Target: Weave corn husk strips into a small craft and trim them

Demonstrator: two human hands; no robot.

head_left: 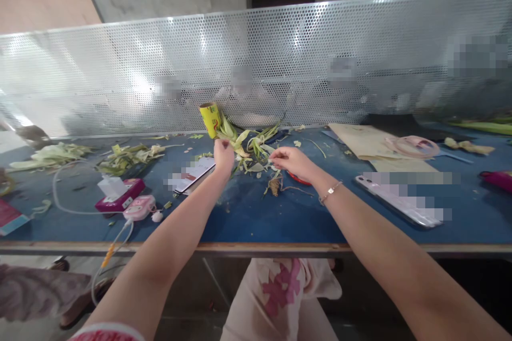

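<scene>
My left hand (224,157) is closed at the near side of a heap of green and pale leaf strips (240,144). What it holds, if anything, is hidden by the hand. Just beyond it a yellow printed roll (210,120) stands tilted. At the heap's right side, the fingertips of my right hand (291,161) are pinched together by some thin pale shreds; what lies between them is too small to name. Under this hand shows the edge of a red object (299,178), mostly covered. A brown stringy tuft (274,186) lies on the blue tabletop (248,226) in front.
One phone (196,175) lies beside my left forearm, another (396,200) at right. A purple tissue pack (120,197) and pink case (140,208) with a white cable sit left. More leaf piles (128,159) lie behind them. A perforated metal screen (256,64) borders the far edge.
</scene>
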